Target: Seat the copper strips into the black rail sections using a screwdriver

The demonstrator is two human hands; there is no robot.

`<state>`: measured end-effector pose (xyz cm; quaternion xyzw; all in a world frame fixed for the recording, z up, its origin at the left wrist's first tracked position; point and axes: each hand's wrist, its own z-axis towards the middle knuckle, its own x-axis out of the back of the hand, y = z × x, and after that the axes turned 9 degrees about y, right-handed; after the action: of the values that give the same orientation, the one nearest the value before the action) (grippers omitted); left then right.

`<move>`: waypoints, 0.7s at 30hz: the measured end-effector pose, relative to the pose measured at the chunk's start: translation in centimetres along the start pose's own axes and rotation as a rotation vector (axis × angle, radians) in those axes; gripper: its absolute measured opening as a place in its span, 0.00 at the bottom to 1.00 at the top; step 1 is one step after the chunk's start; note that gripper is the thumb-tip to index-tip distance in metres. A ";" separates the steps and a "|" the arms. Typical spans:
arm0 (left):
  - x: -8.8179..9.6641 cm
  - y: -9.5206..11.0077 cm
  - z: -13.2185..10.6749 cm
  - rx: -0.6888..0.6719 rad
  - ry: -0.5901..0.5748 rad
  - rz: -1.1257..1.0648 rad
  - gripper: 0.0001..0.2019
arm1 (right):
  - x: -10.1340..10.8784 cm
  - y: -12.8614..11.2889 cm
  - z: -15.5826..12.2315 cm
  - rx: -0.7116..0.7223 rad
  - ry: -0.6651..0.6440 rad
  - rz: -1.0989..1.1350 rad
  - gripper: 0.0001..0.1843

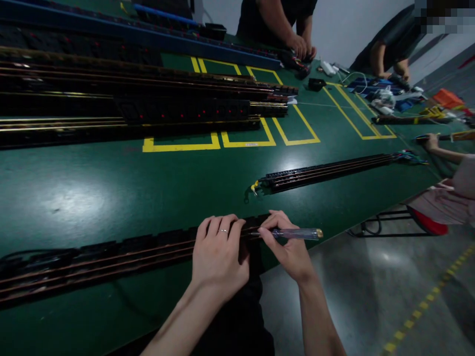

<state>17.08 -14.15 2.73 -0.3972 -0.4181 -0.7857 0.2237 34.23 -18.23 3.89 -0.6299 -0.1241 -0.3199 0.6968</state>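
A long black strip with copper rails (148, 255) lies along the near edge of the green table. Over its right part my left hand (219, 252), with a ring on one finger, is closed, gripping it from above; the thumb is partly hidden. Beside it, my right hand (287, 247) holds a small screwdriver (300, 234) with a clear purplish handle between thumb and fingers. The shaft points left at the rails, close to my left fingers. Whether the tip touches a rail or a screw I cannot tell.
A similar strip (330, 171) with coloured wires lies further off on the green table (92, 193). Several black and brass rail assemblies (129, 109) are stacked at the back left. Across the table, people's hands (300, 47) work; another person's hand (431, 142) is at the right.
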 end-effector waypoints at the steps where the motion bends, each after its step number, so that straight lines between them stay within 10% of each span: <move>1: 0.0 0.0 0.0 0.000 0.001 0.009 0.19 | 0.1 0.3 -0.1 0.021 0.033 0.004 0.09; 21: -1.8 1.2 1.1 -0.078 0.008 0.000 0.15 | 2.8 1.9 0.3 -0.056 -0.008 -0.012 0.10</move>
<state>19.45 -13.81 2.18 -0.4023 -0.3861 -0.8032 0.2096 37.61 -18.78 4.04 -0.6496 -0.1218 -0.3249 0.6765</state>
